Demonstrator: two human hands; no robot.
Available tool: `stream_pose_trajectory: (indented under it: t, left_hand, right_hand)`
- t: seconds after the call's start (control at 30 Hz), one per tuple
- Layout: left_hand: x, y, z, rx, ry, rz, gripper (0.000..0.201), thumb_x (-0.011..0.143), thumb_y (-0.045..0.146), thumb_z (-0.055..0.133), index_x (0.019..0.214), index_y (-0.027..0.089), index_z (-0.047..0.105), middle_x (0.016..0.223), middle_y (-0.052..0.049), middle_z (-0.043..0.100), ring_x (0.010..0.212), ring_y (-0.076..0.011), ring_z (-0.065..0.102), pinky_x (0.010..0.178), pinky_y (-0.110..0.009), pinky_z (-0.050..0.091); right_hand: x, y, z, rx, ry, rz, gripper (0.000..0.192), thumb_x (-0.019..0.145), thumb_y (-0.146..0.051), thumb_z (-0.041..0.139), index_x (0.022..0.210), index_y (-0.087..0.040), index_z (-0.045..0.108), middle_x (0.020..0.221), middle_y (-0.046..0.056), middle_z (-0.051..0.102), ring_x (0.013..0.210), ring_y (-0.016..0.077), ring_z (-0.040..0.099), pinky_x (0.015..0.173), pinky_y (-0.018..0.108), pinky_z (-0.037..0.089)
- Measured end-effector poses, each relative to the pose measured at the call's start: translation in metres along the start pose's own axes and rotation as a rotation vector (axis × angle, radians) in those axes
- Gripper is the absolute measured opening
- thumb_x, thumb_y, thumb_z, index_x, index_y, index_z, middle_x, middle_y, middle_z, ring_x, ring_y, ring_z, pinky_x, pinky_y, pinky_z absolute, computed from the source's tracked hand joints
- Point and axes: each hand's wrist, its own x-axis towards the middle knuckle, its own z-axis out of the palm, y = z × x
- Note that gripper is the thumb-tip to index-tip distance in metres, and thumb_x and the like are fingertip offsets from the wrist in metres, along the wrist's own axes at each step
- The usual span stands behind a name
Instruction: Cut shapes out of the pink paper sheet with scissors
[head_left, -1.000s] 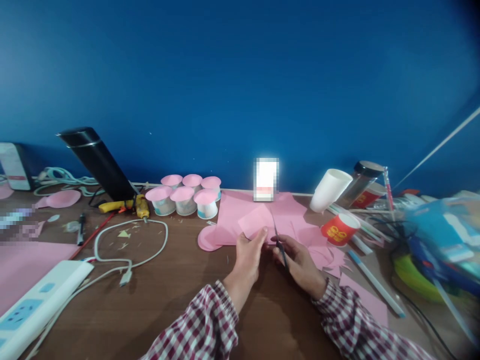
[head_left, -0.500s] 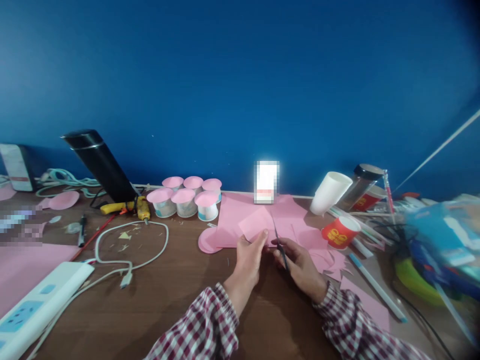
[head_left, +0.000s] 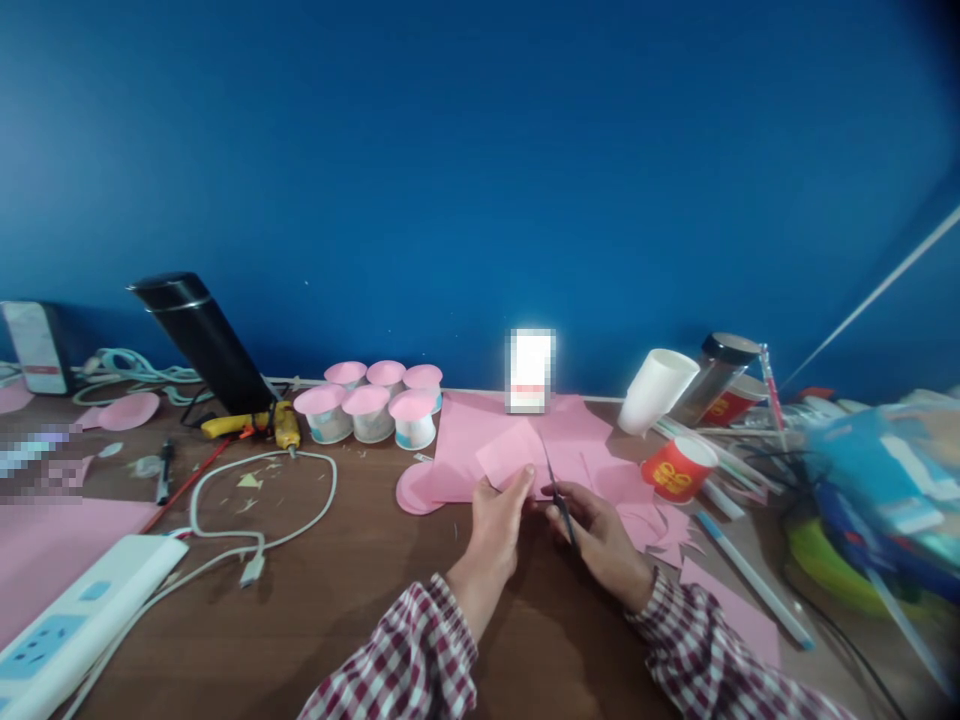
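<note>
Left hand (head_left: 496, 519) pinched on pink paper (head_left: 510, 452); right hand (head_left: 600, 535) clamped on scissors (head_left: 559, 495). Red cup (head_left: 679, 467) at 3 o'clock, pink-topped cups (head_left: 371, 410) at 10. Blade tips hard to make out.

No text can be read anywhere. The red paper cup (head_left: 679, 467), just right of the right hand's fingers (head_left: 564, 497), carries a yellow printed mark (too blurred to make out).
</note>
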Motion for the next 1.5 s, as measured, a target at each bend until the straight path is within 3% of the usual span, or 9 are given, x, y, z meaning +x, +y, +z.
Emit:
stream_pose_trajectory:
  t: [0.57,1.27,1.5]
  left_hand:
    - [-0.001,0.000,-0.002,0.008,-0.031,-0.003,0.036,0.060,0.038,0.078,0.057,0.015,0.050,0.046,0.003,0.049,0.042,-0.0085,0.047,0.044,-0.022,0.040]
    - [0.004,-0.005,-0.004,0.029,0.001,0.011,0.040,0.054,0.042,0.081,0.064,0.016,0.052,0.048,0.003,0.051,0.043,-0.0104,0.049,0.044,-0.024,0.042]
    - [0.004,-0.004,-0.004,0.023,-0.037,-0.003,0.037,0.057,0.041,0.080,0.065,0.014,0.055,0.051,0.000,0.055,0.046,-0.0128,0.053,0.046,-0.026,0.045]
  right_hand:
    - [0.000,0.002,-0.001,-0.004,-0.002,0.028,0.043,0.081,-0.048,0.063,0.108,-0.015,0.059,0.067,0.001,0.061,0.056,0.0133,0.051,0.051,0.024,0.043]
    - [0.002,-0.002,0.000,0.085,0.001,0.041,0.042,0.076,-0.048,0.068,0.102,-0.015,0.060,0.067,0.001,0.060,0.055,0.0117,0.048,0.049,0.023,0.040]
    - [0.000,-0.010,0.003,0.065,0.018,0.037,0.043,0.076,-0.052,0.066,0.097,-0.015,0.061,0.064,0.001,0.059,0.052,0.0113,0.048,0.048,0.023,0.041]
